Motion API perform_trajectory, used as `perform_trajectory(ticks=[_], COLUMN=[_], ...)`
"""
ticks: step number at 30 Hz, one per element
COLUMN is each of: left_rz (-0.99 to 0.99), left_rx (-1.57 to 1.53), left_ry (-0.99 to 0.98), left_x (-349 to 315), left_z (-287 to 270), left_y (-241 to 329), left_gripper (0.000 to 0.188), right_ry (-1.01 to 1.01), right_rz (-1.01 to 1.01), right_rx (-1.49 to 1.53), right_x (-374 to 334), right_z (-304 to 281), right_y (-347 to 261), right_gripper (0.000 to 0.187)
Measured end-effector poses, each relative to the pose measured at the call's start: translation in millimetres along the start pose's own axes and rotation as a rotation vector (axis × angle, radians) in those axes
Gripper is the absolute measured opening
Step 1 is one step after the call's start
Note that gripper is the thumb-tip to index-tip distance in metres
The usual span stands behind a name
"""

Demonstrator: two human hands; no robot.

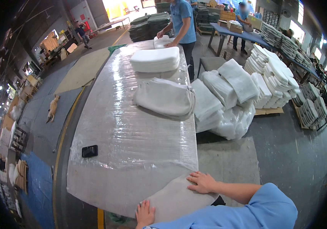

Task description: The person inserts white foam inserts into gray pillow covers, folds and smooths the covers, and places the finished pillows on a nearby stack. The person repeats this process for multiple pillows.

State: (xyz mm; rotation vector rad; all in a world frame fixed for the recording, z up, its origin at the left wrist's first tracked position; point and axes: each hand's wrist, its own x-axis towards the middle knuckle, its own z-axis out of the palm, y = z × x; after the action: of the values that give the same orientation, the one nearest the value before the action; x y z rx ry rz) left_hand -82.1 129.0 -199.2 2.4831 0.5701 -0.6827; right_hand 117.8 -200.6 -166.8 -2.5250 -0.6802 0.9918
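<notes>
A light grey padded fabric piece [173, 200], like a seat cushion or its cover, lies at the near end of the long plastic-wrapped table [102, 126]. My left hand [145, 214] rests on its left edge, fingers spread. Flat on its far right corner lies my right hand [202, 182], its fingers stretched out. Neither hand grips anything that I can see. My blue sleeve and body hide the piece's near side. Farther up the table is a stack of grey fabric covers [165, 98], with a white foam pad stack [155, 60] behind it.
A black box-like device [89, 151] sits on the table's left part. Wrapped white pads [224, 91] are heaped along the right side. Across the far end, a co-worker in blue [182, 21] handles a white pad [162, 41]. An animal [52, 108] lies on the floor at left.
</notes>
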Motion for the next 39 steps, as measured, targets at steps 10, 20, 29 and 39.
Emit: perform_trajectory(ticks=[10, 20, 29, 39], left_rz=[0.034, 0.481, 0.4, 0.327], left_rx=[0.37, 0.173, 0.056, 0.034], left_ry=[-0.171, -0.155, -0.139, -0.152], left_x=[0.5, 43.5, 38.4, 42.4], left_z=[-37.8, 0.8, 8.3, 4.2], left_y=[41.1, 102.2, 96.3, 104.8], left_gripper=[0.068, 0.068, 0.072, 0.07], right_ry=[-0.074, -0.018, 0.039, 0.12], right_rz=[0.049, -0.136, -0.123, -0.109], right_rx=[-0.08, -0.128, -0.123, -0.052], right_x=[0.1, 39.3, 34.9, 33.5], right_z=[-3.3, 24.8, 29.5, 26.3], right_y=[-8.8, -36.7, -38.9, -41.9], right_gripper=[0.074, 0.065, 0.059, 0.049])
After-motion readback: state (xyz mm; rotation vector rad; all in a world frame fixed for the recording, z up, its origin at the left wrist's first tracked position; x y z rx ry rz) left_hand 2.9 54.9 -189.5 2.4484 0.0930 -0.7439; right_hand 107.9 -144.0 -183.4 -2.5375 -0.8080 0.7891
